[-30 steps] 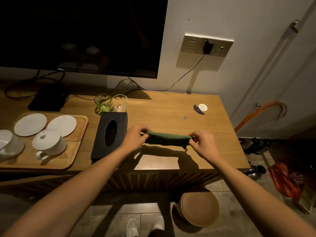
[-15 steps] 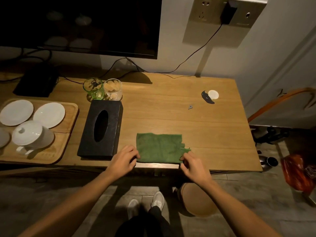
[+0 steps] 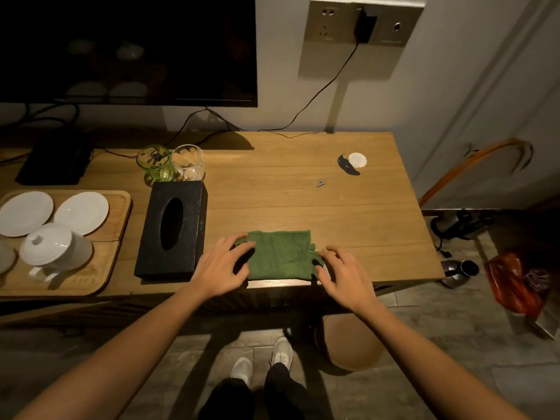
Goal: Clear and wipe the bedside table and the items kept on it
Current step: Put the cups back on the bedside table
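Observation:
A green cloth [image 3: 280,255] lies flat, folded into a rectangle, at the front edge of the wooden table [image 3: 303,201]. My left hand [image 3: 222,266] hovers at the cloth's left edge, fingers spread and relaxed, fingertips over its corner. My right hand [image 3: 344,275] is at the cloth's ragged right edge with fingers loosely spread, touching it. Left of the cloth stands a black tissue box [image 3: 172,228]. Behind the box are a green glass [image 3: 154,162] and a clear glass [image 3: 188,162].
A wooden tray [image 3: 115,237] at the left carries white saucers [image 3: 80,212] and a lidded white cup [image 3: 53,248]. A small white disc [image 3: 357,160] with a dark scrap and a tiny speck [image 3: 320,184] lie far right. A round stool [image 3: 351,344] stands below the table edge.
The cloth, first held stretched between both hands above the table, was laid flat at the front edge. Both hands have since loosened from its near corners and moved up along its sides.

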A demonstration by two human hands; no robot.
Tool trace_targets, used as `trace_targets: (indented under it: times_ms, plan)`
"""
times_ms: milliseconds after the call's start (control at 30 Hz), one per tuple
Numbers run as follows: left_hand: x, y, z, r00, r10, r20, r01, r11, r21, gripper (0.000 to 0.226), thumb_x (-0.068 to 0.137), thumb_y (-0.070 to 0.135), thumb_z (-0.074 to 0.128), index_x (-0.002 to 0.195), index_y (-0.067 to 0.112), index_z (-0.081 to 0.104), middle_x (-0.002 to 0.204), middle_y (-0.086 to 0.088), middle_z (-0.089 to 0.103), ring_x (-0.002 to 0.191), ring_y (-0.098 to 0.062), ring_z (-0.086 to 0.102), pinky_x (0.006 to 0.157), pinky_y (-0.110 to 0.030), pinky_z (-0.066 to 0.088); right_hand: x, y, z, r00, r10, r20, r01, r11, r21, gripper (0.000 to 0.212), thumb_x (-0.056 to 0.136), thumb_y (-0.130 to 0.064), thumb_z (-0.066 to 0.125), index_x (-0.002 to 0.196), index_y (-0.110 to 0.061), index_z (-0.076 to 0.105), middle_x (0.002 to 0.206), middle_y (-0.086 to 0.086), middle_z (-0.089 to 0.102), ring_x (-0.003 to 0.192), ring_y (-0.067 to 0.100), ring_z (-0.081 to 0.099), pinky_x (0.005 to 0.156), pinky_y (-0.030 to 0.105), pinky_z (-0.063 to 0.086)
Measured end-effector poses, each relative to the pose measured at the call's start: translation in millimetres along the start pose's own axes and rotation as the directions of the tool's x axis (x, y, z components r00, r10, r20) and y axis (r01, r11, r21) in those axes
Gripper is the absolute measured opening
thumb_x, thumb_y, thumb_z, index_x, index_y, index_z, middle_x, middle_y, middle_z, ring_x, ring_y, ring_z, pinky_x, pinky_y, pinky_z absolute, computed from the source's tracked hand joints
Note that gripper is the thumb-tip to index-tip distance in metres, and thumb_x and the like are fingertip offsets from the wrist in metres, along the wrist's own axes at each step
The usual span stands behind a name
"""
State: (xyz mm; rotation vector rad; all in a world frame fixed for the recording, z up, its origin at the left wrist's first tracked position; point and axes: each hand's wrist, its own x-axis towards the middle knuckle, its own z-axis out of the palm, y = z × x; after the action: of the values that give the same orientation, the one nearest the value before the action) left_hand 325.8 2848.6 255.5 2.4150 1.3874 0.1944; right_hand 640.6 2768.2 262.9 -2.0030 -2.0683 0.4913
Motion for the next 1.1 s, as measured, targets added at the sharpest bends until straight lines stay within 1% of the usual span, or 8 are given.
trace_targets:
  times_ms: [33, 100, 200, 367, 600, 833, 967, 1100]
  plan:
    - [3.0, 3.6, -5.7, 1.0, 0.024, -0.012, -0.024, 1.0, 0.016, 0.057, 0.089, 0.046, 0.051, 0.144, 0.033, 0.044, 0.153, 0.006, 0.035, 0.134, -0.015, 0.038, 0.082, -0.03, 0.055, -2.9, -1.6, -5.0, 0.999, 0.014, -0.03, -0.015, 1.0, -0.026, 0.044, 0.1, -0.046, 0.048, 0.138, -0.025, 0.055, 0.146, 0.001, 0.05, 0.131, 0.019, 0.049, 0.101, 0.038, 0.048]
    - [9.5, 11.3, -18.8, 0.998, 0.066, -0.021, -0.065, 0.997, 0.034, 0.067, 0.091, 0.052, 0.049, 0.152, 0.034, 0.031, 0.163, 0.005, 0.021, 0.148, -0.022, 0.022, 0.104, -0.041, 0.044, -10.2, -7.3, -17.2, 0.994, 0.055, -0.097, -0.063, 0.995, -0.08, 0.052, 0.101, -0.051, 0.043, 0.148, -0.03, 0.044, 0.16, 0.001, 0.036, 0.142, 0.02, 0.04, 0.105, 0.042, 0.045]
    - [19.8, 21.2, -34.6, 0.984, 0.168, -0.051, -0.166, 0.985, 0.047, 0.072, 0.092, 0.058, 0.045, 0.156, 0.036, 0.019, 0.167, 0.004, 0.007, 0.154, -0.025, 0.001, 0.118, -0.047, 0.023, -23.4, -16.8, -34.6, 0.974, 0.113, -0.195, -0.145, 0.977, -0.154, 0.06, 0.1, -0.058, 0.04, 0.155, -0.035, 0.032, 0.167, -0.001, 0.021, 0.153, 0.02, 0.02, 0.109, 0.042, 0.041]
    - [40.1, 49.2, -63.3, 0.929, 0.359, -0.093, -0.352, 0.932, 0.083, 0.075, 0.091, 0.067, 0.038, 0.156, 0.043, 0.009, 0.167, 0.006, -0.004, 0.153, -0.024, -0.01, 0.12, -0.058, 0.011, -69.1, -37.9, -66.2, 0.895, 0.246, -0.371, -0.345, 0.91, -0.23, 0.071, 0.096, -0.068, 0.033, 0.158, -0.038, 0.02, 0.169, -0.001, 0.008, 0.156, 0.024, 0.004, 0.121, 0.049, 0.022]
    - [52.9, 131.9, -96.7, 0.801, 0.587, -0.12, -0.57, 0.808, 0.146, 0.077, 0.089, 0.073, 0.032, 0.155, 0.044, 0.004, 0.167, 0.006, -0.004, 0.153, -0.025, -0.007, 0.118, -0.055, 0.012, -161.8, -64.7, -108.5, 0.727, 0.417, -0.545, -0.593, 0.782, -0.192, 0.077, 0.092, -0.076, 0.032, 0.159, -0.039, 0.017, 0.169, -0.002, 0.005, 0.156, 0.025, 0.003, 0.122, 0.053, 0.019]
    - [21.6, 255.1, -91.2, 0.588, 0.805, -0.079, -0.796, 0.593, 0.119, 0.078, 0.09, 0.074, 0.03, 0.156, 0.043, 0.003, 0.167, 0.005, -0.004, 0.153, -0.028, -0.006, 0.118, -0.056, 0.016, -295.6, -86.8, -146.0, 0.508, 0.562, -0.653, -0.783, 0.618, -0.077, 0.078, 0.092, -0.079, 0.028, 0.158, -0.043, 0.009, 0.169, -0.005, -0.004, 0.156, 0.02, -0.008, 0.124, 0.051, 0.008]
    - [-28.3, 330.3, -76.4, 0.425, 0.904, -0.049, -0.901, 0.427, 0.075, 0.077, 0.089, 0.075, 0.025, 0.156, 0.042, 0.007, 0.167, 0.003, -0.002, 0.153, -0.029, -0.003, 0.118, -0.055, 0.019, -386.1, -107.5, -149.2, 0.334, 0.647, -0.685, -0.896, 0.443, -0.018, 0.078, 0.091, -0.08, 0.024, 0.158, -0.043, 0.007, 0.169, -0.004, -0.004, 0.156, 0.02, -0.007, 0.124, 0.052, 0.013]
    - [-101.6, 396.0, -56.6, 0.271, 0.962, -0.028, -0.963, 0.271, -0.002, 0.075, 0.09, 0.076, 0.022, 0.155, 0.045, 0.001, 0.167, 0.005, -0.008, 0.153, -0.026, -0.01, 0.121, -0.055, 0.01, -484.1, -145.5, -135.0, 0.156, 0.697, -0.7, -0.959, 0.276, 0.06, 0.079, 0.091, -0.078, 0.024, 0.159, -0.041, 0.008, 0.17, -0.003, -0.002, 0.156, 0.022, -0.005, 0.123, 0.054, 0.015]
